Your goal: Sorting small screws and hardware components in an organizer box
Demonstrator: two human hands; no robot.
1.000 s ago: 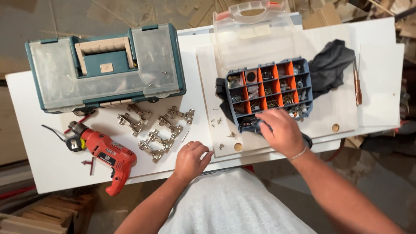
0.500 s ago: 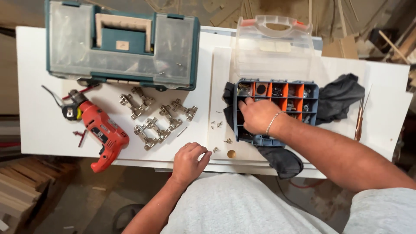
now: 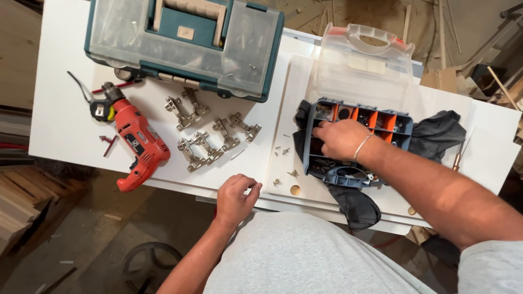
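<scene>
The right hand point(image 3: 340, 139) reaches into an open parts organiser point(image 3: 357, 144), a dark blue tray with orange dividers. Its fingers are curled down into the compartments on the tray's left side, but whether they pinch anything cannot be told, since the hand covers what lies under it. The organiser's clear lid point(image 3: 362, 65) stands open just beyond this hand, and a dark cloth point(image 3: 436, 133) lies under and to the right of the tray.

The left hand point(image 3: 235, 197) rests at the near edge of the white counter point(image 3: 60, 125), fingers loosely bent with thumb and fingertips close together; whether they hold some small piece cannot be told. The two hands are well apart.

Between the hands, a few small screws point(image 3: 283, 149) lie scattered on a pale board point(image 3: 289, 109), beside a round hole point(image 3: 295, 189) in that board. Just beyond the left hand lies a cluster of metal cabinet hinges point(image 3: 210, 133). Further to its left lies a red electric drill point(image 3: 136, 144) on its side. Beyond the hinges sits a closed teal toolbox point(image 3: 185, 43) with clear lid compartments. Far to the right of the right hand, a thin screwdriver point(image 3: 459, 155) lies on the counter.
</scene>
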